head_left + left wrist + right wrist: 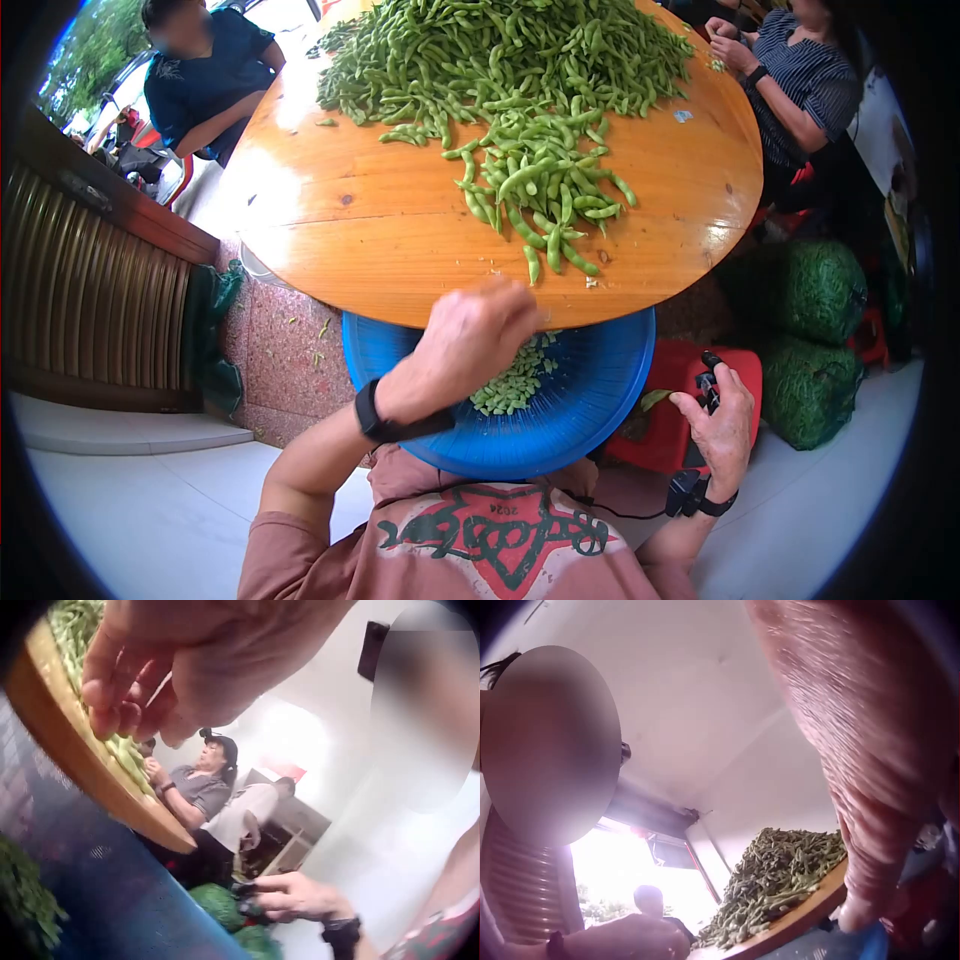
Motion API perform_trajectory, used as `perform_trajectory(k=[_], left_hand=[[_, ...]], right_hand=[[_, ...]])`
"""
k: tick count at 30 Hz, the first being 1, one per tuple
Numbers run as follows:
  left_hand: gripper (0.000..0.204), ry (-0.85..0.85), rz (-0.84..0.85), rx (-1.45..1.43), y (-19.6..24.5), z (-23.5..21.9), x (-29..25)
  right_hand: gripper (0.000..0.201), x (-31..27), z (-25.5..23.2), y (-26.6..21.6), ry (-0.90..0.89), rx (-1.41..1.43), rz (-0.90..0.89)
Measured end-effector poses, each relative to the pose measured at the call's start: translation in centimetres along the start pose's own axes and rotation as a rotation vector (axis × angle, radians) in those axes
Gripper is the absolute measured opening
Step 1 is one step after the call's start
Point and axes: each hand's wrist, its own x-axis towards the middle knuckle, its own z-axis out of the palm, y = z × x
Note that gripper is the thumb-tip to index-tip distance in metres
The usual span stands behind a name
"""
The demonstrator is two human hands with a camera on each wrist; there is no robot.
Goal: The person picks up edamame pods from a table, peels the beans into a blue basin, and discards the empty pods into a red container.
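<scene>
My left hand (pixel 470 340), blurred by motion, hovers over the near edge of the wooden table (pixel 350 240), fingers loosely bent. In the left wrist view its fingertips overlap green soybean pods (pixel 129 761); nothing shows in its grasp. Loose pods (pixel 545 190) trail from the heap toward this hand. Below lies a blue basin (pixel 600 400) holding shelled beans (pixel 508 388). Out to the right, my right hand (pixel 722 420) is over a red plastic stool (pixel 660 440), thumb and fingers spread. Small black pieces sit at its fingertips, and a pod shell (pixel 655 399) is by the thumb tip.
A large heap of pods (pixel 500 50) covers the table's far side. One person (pixel 205 85) sits at the far left, another (pixel 800 85) at the far right. Green net sacks (pixel 815 390) stand at right, beside a red stool. A brown shutter (pixel 100 280) is at left.
</scene>
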Motion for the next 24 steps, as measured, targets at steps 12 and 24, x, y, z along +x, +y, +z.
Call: perform_trajectory(k=[12,24], left_hand=[[0.011,0.291,0.033,0.32,-1.6,1.6,1.6],[0.011,0.07,-0.36,-1.161,-0.9,5.3,-4.2]], right_hand=[[0.004,1.1,5.9,-4.9,-0.022,0.422,-0.119],[0.009,0.4,9.4,-8.1,-0.582,1.232,0.159]])
